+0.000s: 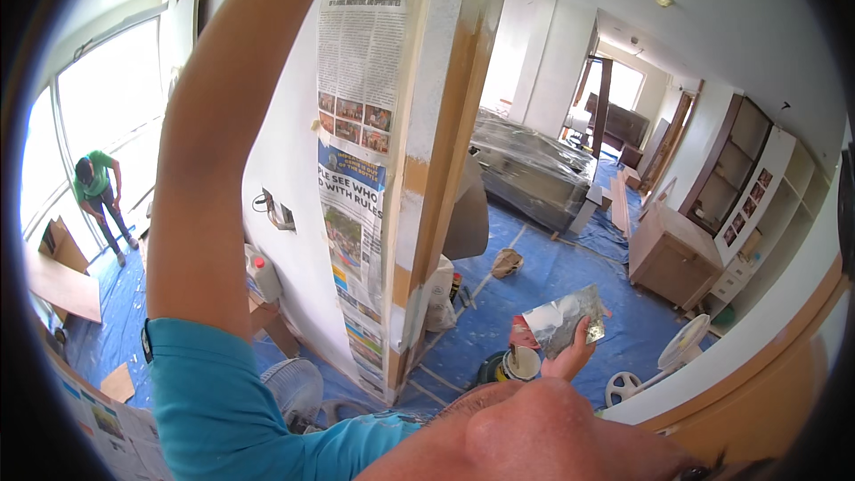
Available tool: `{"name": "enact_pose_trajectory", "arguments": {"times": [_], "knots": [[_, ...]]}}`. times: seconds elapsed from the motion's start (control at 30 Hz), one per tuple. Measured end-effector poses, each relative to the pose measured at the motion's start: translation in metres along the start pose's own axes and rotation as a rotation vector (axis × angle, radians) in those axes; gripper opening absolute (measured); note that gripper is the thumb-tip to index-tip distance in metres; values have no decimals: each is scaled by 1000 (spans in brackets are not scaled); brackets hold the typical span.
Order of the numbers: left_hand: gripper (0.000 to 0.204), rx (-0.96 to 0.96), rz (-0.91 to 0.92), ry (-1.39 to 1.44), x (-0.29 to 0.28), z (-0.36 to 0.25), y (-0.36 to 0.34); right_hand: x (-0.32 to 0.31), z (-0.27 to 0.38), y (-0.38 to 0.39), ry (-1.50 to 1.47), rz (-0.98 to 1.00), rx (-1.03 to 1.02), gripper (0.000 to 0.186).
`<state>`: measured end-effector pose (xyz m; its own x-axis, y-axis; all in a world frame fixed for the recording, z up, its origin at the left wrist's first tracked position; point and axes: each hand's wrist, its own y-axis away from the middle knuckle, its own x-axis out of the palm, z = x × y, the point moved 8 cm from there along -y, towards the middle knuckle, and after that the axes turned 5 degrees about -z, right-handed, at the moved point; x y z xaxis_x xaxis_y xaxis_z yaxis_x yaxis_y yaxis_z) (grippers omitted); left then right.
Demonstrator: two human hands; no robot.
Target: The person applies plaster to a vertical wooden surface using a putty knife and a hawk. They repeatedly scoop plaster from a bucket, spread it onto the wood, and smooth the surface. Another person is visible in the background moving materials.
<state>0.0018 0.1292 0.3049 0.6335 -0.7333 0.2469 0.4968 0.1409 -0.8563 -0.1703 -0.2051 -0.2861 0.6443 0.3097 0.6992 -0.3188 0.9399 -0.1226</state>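
Note:
My left arm, in a blue sleeve, reaches up past the top edge of the view, so its hand is out of sight. Beside that arm, newspaper sheets (352, 205) cover the wall's edge. Next to them stands an upright wooden frame (445, 138), patched with white filler along its brown face. Lower right, my right hand (570, 356) grips a flat metal plate (554, 319) smeared with grey-white paste, its thumb lying over the near edge. Just below the plate is an open bucket (522, 363) with a pale rim.
Blue sheeting (570, 263) covers the floor. Plastic-wrapped furniture (530, 169) and a wooden cabinet (674, 245) stand behind. A white fan (294, 383) is low on the left, another fan (684, 343) at right. A person in green (100, 187) bends over at far left.

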Motion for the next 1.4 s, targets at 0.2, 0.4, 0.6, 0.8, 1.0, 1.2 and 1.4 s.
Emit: {"name": "enact_pose_trajectory", "arguments": {"times": [0.2, 0.4, 0.6, 0.8, 1.0, 1.2, 1.4], "knots": [[29, 4, -5, -30, -19, -5, 25, -3, -8, -6, 1, -4, 1, 62], [25, -321, 158, 121, -39, 14, -19, -6, -8, -7, 12, -7, 7, 59], [29, -632, 176, 447, -40, 10, -11, -4, 4, 1, -9, 10, -16, 57], [37, -546, 233, 80, -26, 1, -14, -7, 16, 10, 8, -15, -9, 58], [26, -610, -19, -16, -12, -53, 20, -11, 22, 10, 51, 6, -26, 56], [31, -801, -162, -254, -11, -84, 23, -18, 60, 32, 80, -60, -125, 68], [34, -866, -110, -257, -6, -76, 17, -47, 104, 61, 146, -311, -193, 70]]}}
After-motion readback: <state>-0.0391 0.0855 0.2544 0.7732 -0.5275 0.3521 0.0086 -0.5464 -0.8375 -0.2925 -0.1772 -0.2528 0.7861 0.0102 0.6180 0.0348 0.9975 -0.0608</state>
